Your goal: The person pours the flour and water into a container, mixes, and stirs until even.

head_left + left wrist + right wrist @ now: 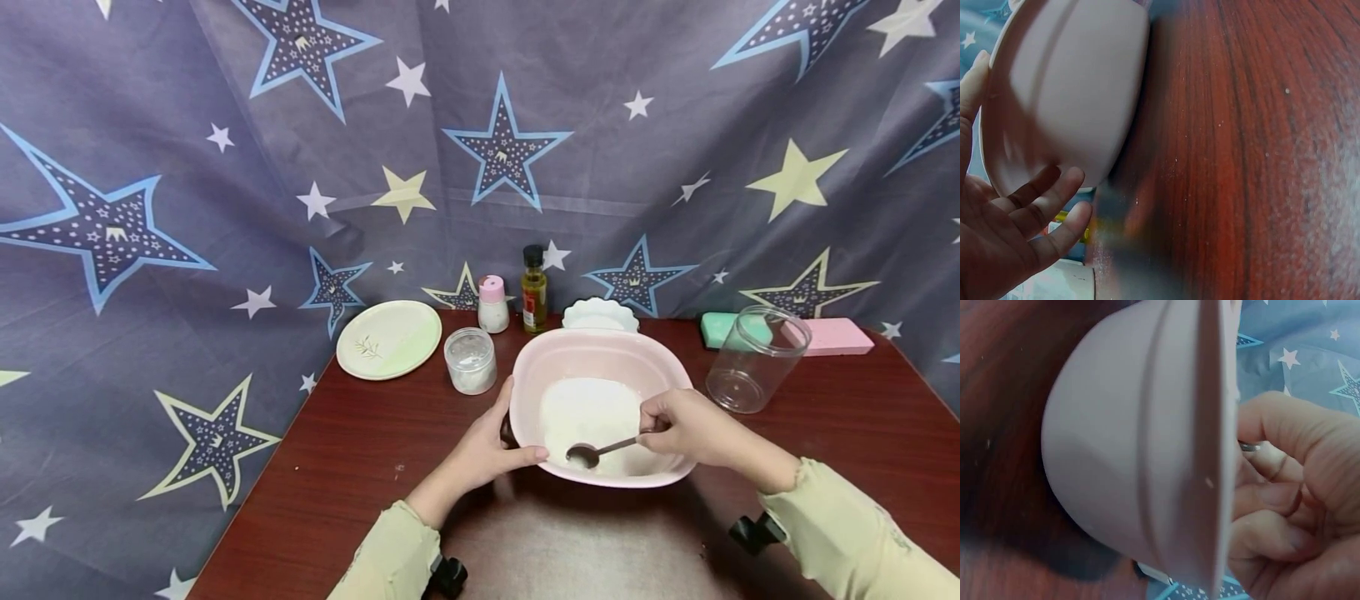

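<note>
A pink basin point(600, 346) with white powder point(588, 408) spread over its bottom stands on the table before me. My left hand point(487, 450) grips its left side, thumb along the rim and fingers against the outer wall. In the left wrist view, fingertips point(1072, 178) show against the basin's outside point(1085, 81). The right hand point(678, 425) pinches the handle of a dark spoon point(583, 455), whose bowl is down at the powder near the basin's front. From the right wrist, the basin wall point(1129, 425) hides most of the spoon beside the curled fingers point(1272, 534).
Behind the basin are a scalloped white dish point(600, 313), an oil bottle point(534, 292) and a pink-capped shaker point(492, 304). A small clear jar point(471, 362) and a plate point(390, 342) stand left. To the right are a tall clear jar point(750, 362), a pink block point(836, 336) and a green block point(720, 329).
</note>
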Demonstrator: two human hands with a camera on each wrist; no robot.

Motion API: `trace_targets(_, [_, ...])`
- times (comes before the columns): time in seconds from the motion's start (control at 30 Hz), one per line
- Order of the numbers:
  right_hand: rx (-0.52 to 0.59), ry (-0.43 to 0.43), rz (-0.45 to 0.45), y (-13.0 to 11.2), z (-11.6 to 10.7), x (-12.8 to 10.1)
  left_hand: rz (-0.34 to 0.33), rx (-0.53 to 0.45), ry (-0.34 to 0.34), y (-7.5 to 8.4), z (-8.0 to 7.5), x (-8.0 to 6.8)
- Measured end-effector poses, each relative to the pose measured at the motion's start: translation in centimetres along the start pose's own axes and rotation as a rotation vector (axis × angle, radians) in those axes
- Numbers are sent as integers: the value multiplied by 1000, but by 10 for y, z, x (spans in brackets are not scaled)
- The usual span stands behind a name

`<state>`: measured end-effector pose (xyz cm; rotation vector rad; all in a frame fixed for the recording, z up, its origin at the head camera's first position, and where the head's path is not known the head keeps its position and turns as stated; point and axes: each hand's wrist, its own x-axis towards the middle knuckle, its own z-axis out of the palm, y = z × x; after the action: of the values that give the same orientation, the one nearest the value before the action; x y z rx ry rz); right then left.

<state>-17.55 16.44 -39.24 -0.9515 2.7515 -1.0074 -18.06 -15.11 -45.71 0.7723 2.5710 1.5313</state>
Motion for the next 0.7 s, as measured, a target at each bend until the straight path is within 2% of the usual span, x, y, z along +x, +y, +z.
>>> trace_targets(0.2, [27,49,-21,-1,15,11,-6,-13,-2,1,0,0])
trace_targets(0.4, [0,130,6,-1,28,21,28,-97,-25,-1,1,0])
trace_targets(0.57, [-26,189,47,-3,34,28,27,-107,-19,-1,2,0])
trace_targets(0.7, [-43,228,78,-3,36,33,20,-99,-11,5,1,-1])
